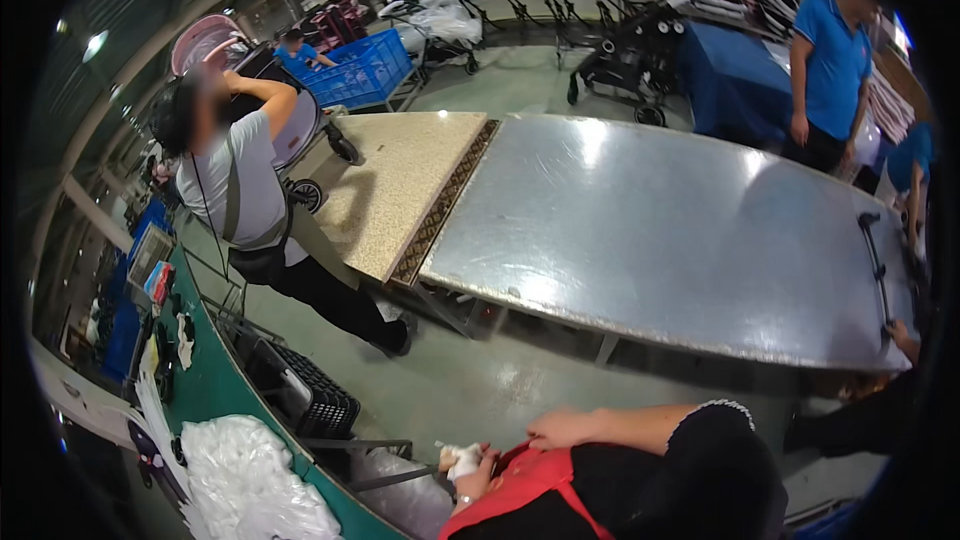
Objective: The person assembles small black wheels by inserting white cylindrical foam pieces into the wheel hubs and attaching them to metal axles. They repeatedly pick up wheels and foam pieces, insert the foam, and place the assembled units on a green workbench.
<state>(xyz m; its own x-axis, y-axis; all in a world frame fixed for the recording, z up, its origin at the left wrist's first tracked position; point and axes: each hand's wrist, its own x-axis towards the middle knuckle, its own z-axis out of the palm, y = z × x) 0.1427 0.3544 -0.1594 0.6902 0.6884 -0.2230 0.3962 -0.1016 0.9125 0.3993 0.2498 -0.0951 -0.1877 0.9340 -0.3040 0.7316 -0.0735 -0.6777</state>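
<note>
At the lower middle, my left hand (478, 481) is closed around a crumpled white cloth or tissue (462, 459), close to my red apron (530, 488). A light band circles that wrist. My right forearm crosses from the right out of a black sleeve, and my right hand (558, 428) lies against the apron's upper edge. Its fingers are curled in, and what they hold, if anything, is hidden. Both hands are below the near edge of a long metal-topped table (640, 230), apart from it.
A person in a grey-white shirt (240, 180) stands beside a stroller (295, 120) on a speckled tabletop (425, 170). Left are a green table (225, 370), plastic bags (250, 480) and a black crate (325, 405). Another person's hand (903, 340) touches a black bar (875, 260) at right.
</note>
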